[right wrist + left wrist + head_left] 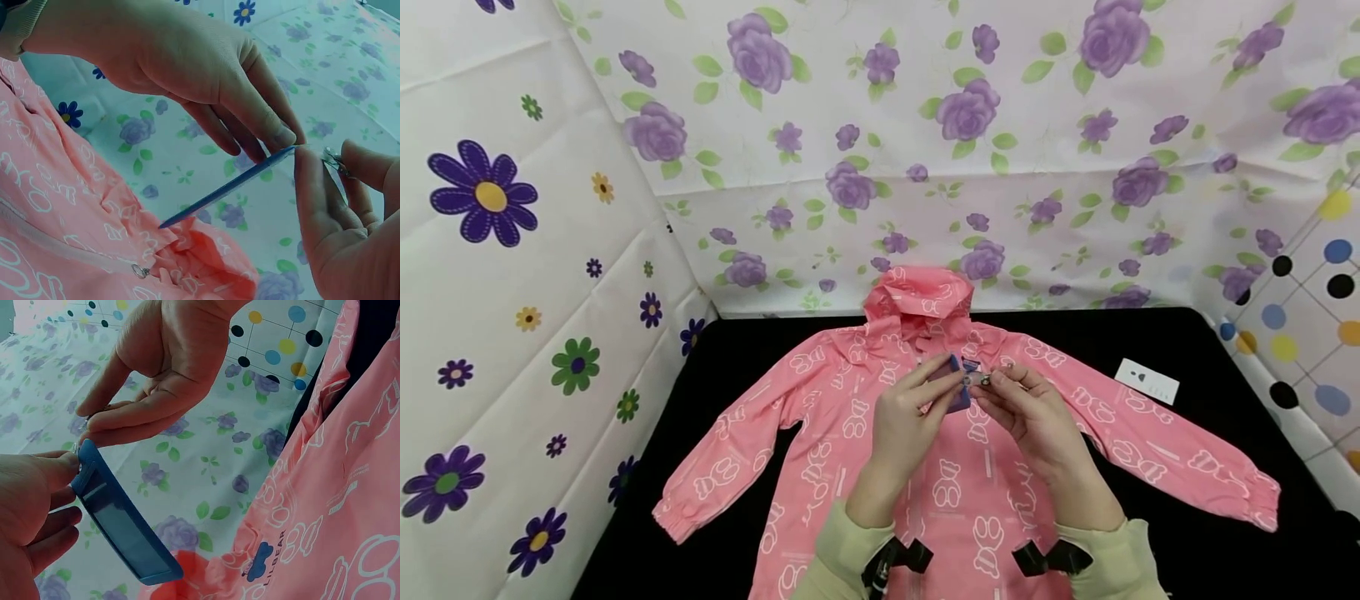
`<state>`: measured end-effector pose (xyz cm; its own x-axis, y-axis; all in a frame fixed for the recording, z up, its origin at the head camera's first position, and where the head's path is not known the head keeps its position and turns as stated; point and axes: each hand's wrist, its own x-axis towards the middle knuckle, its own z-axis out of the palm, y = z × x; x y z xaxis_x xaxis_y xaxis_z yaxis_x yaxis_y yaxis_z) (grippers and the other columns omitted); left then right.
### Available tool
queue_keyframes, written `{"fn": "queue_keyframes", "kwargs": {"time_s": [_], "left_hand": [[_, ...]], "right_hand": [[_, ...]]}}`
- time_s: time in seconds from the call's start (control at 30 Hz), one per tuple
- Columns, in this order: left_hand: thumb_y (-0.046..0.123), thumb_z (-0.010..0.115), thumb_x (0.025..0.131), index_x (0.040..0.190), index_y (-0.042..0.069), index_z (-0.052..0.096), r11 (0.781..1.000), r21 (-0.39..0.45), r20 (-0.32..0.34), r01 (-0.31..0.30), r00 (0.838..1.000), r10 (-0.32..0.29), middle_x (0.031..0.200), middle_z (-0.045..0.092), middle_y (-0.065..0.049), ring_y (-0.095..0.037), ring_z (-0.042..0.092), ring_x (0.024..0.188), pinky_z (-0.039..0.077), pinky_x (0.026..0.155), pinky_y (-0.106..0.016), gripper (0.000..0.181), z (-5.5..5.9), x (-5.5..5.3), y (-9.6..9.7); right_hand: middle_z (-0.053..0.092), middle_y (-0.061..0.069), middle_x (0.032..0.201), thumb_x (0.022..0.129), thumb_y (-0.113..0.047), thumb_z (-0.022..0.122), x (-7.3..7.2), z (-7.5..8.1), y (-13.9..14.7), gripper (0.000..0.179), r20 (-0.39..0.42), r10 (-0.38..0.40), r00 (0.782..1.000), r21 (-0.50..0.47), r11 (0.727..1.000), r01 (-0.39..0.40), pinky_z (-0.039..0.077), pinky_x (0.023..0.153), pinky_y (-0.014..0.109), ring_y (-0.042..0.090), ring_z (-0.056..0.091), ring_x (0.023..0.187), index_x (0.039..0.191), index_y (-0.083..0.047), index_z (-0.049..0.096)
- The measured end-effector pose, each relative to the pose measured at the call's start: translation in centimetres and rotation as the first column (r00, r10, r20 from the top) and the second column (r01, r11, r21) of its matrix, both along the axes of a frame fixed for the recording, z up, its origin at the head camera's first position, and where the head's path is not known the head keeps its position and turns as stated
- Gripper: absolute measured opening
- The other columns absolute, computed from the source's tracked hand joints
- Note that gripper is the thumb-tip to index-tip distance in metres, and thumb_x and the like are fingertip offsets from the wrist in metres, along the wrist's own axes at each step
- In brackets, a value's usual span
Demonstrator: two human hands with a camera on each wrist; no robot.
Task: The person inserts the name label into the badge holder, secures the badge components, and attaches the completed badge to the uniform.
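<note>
Blue-framed badge holder with a see-through window: held up over the upper chest of the pink jacket, tilted, its far end pointing down toward the hood. Contact between that end and the fabric: cannot tell.

Left hand: thumb and finger pinch the holder at its top end; remaining fingers loosely bent, slightly apart. Right hand: thumb and fingertips pinch the metal clip at that same end, fingers bunched close together. Hands nearly meet at the clip.

Jacket lies front up, sleeves spread, on the black table; white printed outlines, dark blue LILBEAR patch on the chest. White card sits just beside one sleeve. Flowered cloth stands behind the table.
</note>
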<state>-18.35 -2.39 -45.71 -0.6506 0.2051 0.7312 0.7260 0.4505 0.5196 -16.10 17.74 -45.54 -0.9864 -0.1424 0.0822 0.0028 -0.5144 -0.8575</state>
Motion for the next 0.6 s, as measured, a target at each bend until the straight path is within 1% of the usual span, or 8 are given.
{"fn": "queue_keyframes", "kwargs": {"time_s": [0.1,0.17,0.2,0.23,0.3,0.4,0.5,0.6], "left_hand": [[0.009,0.081,0.097,0.112,0.013,0.086,1.0,-0.025,-0.033,-0.01,0.999,0.009,0.133,0.074,-0.008,-0.019,0.078,0.091,0.051,0.062,-0.011,0.016,0.07,0.07,-0.17],[0.01,0.081,0.097,0.112,0.014,0.086,0.999,-0.045,-0.064,-0.013,0.998,0.01,0.132,0.074,-0.009,-0.017,0.077,0.083,0.041,0.052,-0.011,0.016,0.12,0.05,-0.26],[0.011,0.081,0.097,0.112,0.014,0.086,0.998,-0.056,-0.079,-0.017,0.997,0.012,0.132,0.075,-0.008,-0.019,0.079,0.088,0.043,0.054,-0.012,0.016,0.14,0.04,-0.32],[0.01,0.081,0.097,0.112,0.014,0.086,0.997,-0.07,-0.094,-0.023,0.995,0.017,0.131,0.075,-0.008,-0.022,0.079,0.098,0.048,0.057,-0.013,0.016,0.15,0.03,-0.38],[0.009,0.081,0.097,0.112,0.013,0.086,0.995,-0.091,-0.115,-0.032,0.993,0.021,0.13,0.075,-0.008,-0.02,0.079,0.098,0.054,0.06,-0.016,0.017,0.16,0.01,-0.48],[0.008,0.08,0.097,0.113,0.012,0.086,0.993,-0.113,-0.132,-0.042,0.991,0.027,0.129,0.076,-0.007,-0.02,0.077,0.106,0.063,0.075,-0.022,0.017,0.14,-0.03,-0.58],[0.008,0.081,0.097,0.114,0.01,0.085,0.992,-0.124,-0.136,-0.04,0.99,0.023,0.129,0.076,-0.007,-0.019,0.077,0.108,0.063,0.084,-0.026,0.017,0.16,-0.08,-0.67],[0.009,0.082,0.096,0.114,0.008,0.085,0.991,-0.129,-0.138,-0.028,0.99,0.01,0.13,0.076,-0.007,-0.019,0.076,0.109,0.063,0.087,-0.025,0.018,0.22,-0.13,-0.78]], "right_hand": [[0.077,0.001,0.107,0.11,-0.003,0.058,0.18,0.18,-0.23,0.016,-0.01,-0.035,0.999,0.091,0.995,0.036,0.061,0.095,0.029,0.014,0.078,0.102,0.105,-0.014,0.07],[0.077,0.0,0.107,0.109,-0.002,0.06,0.31,0.35,-0.35,0.015,-0.012,-0.055,0.998,0.131,0.99,0.056,0.061,0.095,0.029,0.014,0.078,0.102,0.105,-0.013,0.069],[0.076,0.001,0.108,0.109,-0.001,0.06,0.36,0.42,-0.39,0.015,-0.014,-0.058,0.998,0.136,0.989,0.059,0.061,0.095,0.029,0.015,0.078,0.102,0.107,-0.013,0.07],[0.076,0.001,0.109,0.109,-0.001,0.06,0.39,0.5,-0.42,0.016,-0.012,-0.057,0.998,0.136,0.989,0.058,0.061,0.096,0.029,0.015,0.077,0.102,0.109,-0.012,0.071],[0.076,0.001,0.11,0.109,-0.001,0.059,0.41,0.54,-0.45,0.019,-0.019,-0.049,0.999,0.128,0.99,0.051,0.06,0.097,0.029,0.015,0.077,0.103,0.112,-0.013,0.074],[0.077,0.001,0.112,0.109,0.0,0.059,0.43,0.53,-0.51,0.024,-0.033,-0.045,0.998,0.116,0.992,0.048,0.06,0.098,0.029,0.015,0.077,0.104,0.116,-0.013,0.078],[0.078,0.002,0.112,0.108,0.002,0.058,0.41,0.47,-0.59,0.026,-0.046,-0.051,0.998,0.097,0.994,0.056,0.059,0.098,0.029,0.015,0.077,0.103,0.115,-0.012,0.079],[0.078,0.003,0.11,0.107,0.004,0.059,0.4,0.43,-0.68,0.026,-0.054,-0.063,0.997,0.081,0.994,0.067,0.06,0.098,0.029,0.015,0.077,0.102,0.114,-0.011,0.08]]}}
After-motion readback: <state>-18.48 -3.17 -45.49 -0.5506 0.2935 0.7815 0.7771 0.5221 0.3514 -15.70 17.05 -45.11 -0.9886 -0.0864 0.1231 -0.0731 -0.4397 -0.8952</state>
